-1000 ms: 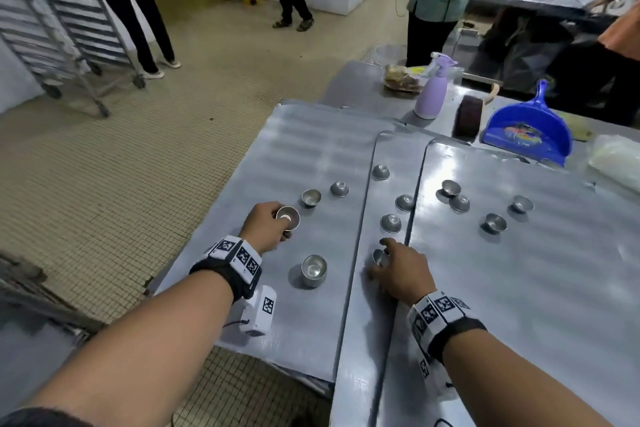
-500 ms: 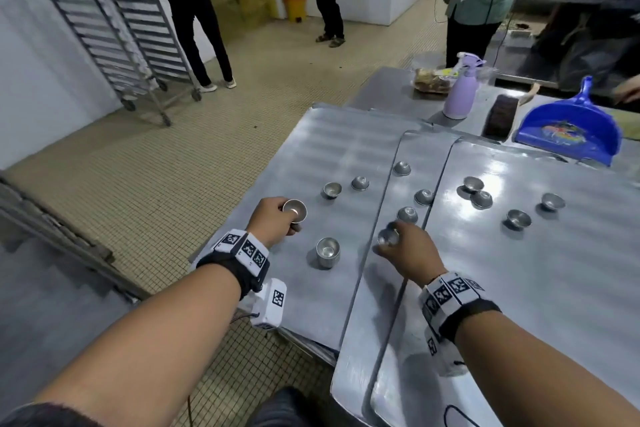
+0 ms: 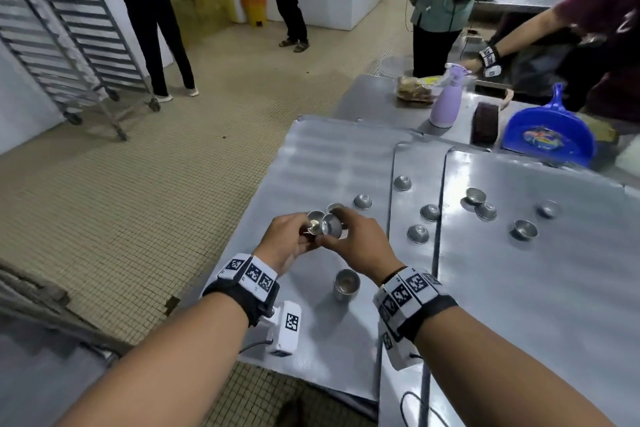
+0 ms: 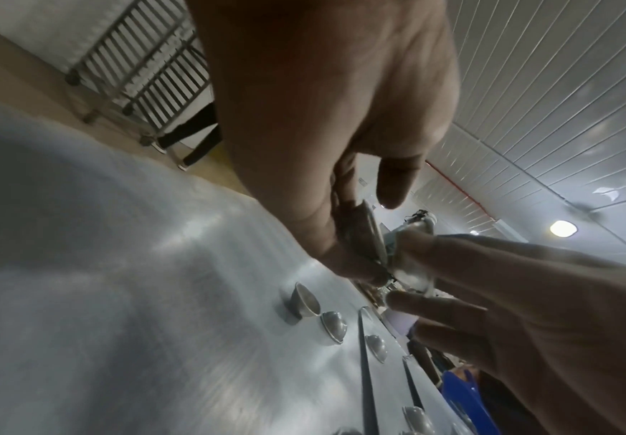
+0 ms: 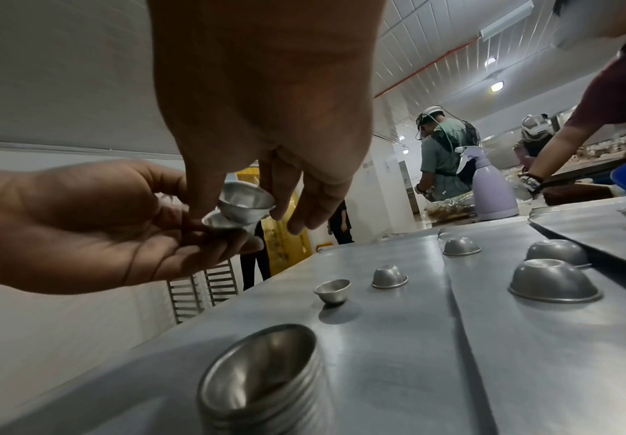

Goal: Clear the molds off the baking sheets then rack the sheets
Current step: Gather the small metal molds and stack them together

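Both hands have been brought together at frame centre since a second ago; one small metal mold (image 3: 314,221) is pinched in the left hand (image 3: 284,242), a second mold (image 3: 331,226) is gripped by the right hand (image 3: 360,246) and tilted against it; below them, a stack of molds (image 3: 346,284) stands on the left baking sheet (image 3: 332,163).

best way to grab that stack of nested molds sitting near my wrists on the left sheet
Come from straight above and pinch the stack of nested molds across its ribbed side walls, low down, so every layer lifts together. It stands upright and mouth up on the left baking sheet, clear of other molds, so either side is free.
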A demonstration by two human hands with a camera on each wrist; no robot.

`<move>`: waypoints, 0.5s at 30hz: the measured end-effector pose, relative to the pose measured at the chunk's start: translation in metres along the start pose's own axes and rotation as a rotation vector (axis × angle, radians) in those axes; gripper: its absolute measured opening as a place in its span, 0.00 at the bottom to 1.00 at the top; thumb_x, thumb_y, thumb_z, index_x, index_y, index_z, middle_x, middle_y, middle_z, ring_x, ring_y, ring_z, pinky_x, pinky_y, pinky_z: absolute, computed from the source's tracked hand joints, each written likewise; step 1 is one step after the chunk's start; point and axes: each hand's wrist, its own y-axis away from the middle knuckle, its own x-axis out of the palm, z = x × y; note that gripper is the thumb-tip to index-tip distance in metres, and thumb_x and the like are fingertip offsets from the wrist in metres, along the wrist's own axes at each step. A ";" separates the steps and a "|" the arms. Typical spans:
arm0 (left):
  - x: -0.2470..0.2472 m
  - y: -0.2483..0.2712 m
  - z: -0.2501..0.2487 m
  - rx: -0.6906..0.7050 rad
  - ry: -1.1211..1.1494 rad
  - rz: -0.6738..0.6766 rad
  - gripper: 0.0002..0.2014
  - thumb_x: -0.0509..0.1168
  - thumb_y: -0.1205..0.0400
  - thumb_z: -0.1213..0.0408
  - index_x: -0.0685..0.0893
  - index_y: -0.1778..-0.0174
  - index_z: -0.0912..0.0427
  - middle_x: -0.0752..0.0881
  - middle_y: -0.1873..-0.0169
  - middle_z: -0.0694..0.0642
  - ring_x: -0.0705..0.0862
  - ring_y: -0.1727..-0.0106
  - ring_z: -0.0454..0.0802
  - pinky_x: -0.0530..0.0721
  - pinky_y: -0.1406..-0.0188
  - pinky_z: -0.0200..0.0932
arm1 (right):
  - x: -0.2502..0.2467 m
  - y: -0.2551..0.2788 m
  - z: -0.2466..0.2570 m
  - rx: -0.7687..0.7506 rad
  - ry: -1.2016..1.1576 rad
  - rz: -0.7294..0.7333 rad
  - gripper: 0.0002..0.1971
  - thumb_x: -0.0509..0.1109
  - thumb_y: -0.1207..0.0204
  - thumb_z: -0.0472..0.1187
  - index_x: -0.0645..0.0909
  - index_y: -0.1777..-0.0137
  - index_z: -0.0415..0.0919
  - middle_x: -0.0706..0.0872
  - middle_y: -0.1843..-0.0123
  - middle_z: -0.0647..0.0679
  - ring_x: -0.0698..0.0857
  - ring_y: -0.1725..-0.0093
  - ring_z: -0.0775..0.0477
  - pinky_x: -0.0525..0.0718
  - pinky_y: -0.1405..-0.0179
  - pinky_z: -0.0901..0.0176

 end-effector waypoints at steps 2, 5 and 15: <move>-0.005 -0.009 -0.004 -0.037 0.081 0.043 0.13 0.57 0.18 0.73 0.85 0.46 0.73 0.84 0.60 0.66 0.86 0.65 0.56 0.90 0.59 0.51 | 0.007 -0.011 0.007 0.023 0.014 -0.024 0.29 0.79 0.31 0.57 0.79 0.30 0.52 0.90 0.43 0.52 0.87 0.44 0.46 0.84 0.47 0.53; -0.009 -0.023 -0.006 -0.072 0.101 0.078 0.14 0.57 0.18 0.70 0.84 0.45 0.73 0.82 0.61 0.65 0.85 0.68 0.52 0.90 0.57 0.54 | 0.016 -0.025 0.015 0.038 0.025 -0.061 0.27 0.78 0.29 0.55 0.79 0.32 0.50 0.90 0.46 0.49 0.87 0.47 0.44 0.82 0.52 0.54; -0.016 -0.053 -0.015 -0.070 0.042 0.169 0.09 0.60 0.16 0.74 0.85 0.50 0.76 0.85 0.64 0.65 0.84 0.70 0.49 0.89 0.54 0.52 | 0.030 -0.044 0.013 0.056 -0.008 -0.136 0.32 0.80 0.31 0.59 0.78 0.28 0.53 0.89 0.44 0.51 0.87 0.44 0.48 0.81 0.49 0.57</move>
